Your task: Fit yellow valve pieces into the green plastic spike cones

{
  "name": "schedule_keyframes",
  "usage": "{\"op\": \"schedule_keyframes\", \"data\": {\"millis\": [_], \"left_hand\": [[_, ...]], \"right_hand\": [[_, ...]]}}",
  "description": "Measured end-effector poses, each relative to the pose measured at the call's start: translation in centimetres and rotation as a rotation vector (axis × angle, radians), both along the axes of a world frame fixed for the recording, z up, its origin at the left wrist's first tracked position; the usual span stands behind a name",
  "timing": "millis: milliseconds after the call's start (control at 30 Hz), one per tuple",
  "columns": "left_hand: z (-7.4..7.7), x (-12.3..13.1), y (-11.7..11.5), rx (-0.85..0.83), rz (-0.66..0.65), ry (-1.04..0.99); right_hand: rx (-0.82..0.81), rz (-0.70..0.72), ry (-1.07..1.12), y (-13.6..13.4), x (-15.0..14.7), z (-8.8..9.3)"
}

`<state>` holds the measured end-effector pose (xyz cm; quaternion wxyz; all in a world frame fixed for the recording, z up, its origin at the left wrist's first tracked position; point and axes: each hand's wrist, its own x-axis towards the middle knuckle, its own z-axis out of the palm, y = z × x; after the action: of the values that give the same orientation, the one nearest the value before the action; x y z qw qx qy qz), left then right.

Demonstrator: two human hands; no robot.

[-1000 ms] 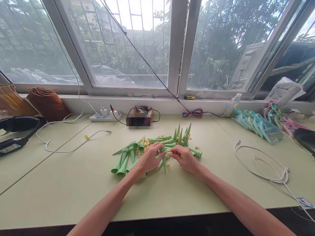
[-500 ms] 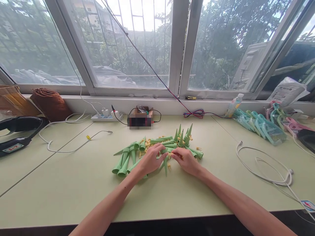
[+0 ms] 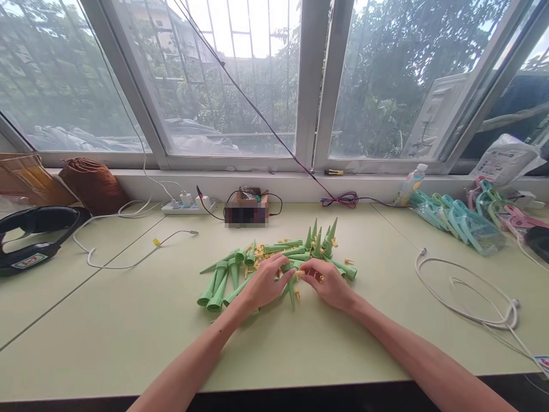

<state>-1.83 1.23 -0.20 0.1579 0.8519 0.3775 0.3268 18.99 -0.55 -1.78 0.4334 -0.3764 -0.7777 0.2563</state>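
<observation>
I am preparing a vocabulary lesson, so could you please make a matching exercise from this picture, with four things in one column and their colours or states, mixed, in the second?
Column 1
1. Left hand
2. Right hand
3. Power strip
4. Rolled bundle

Column 2
A. Brown
B. Holding a small yellow piece
C. White, with plugs in it
D. Holding a green cone

Right pairs: 1-D, 2-B, 3-C, 4-A
</observation>
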Motion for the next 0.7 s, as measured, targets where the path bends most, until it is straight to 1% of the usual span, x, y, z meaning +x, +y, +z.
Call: {"op": "schedule_keyframes", "data": {"millis": [433,700], "left_hand": [[-0.25,0.03,0.05,-0.027,0.004,-0.032],[0.23,0.13,-0.08,-0.010,0.018,-0.039]], "right_hand": [[0.017,-0.041,-0.063,0.28,-0.09,-0.36],[-0.008,-0.027,0.004,0.05,-0.08,-0.20]]}}
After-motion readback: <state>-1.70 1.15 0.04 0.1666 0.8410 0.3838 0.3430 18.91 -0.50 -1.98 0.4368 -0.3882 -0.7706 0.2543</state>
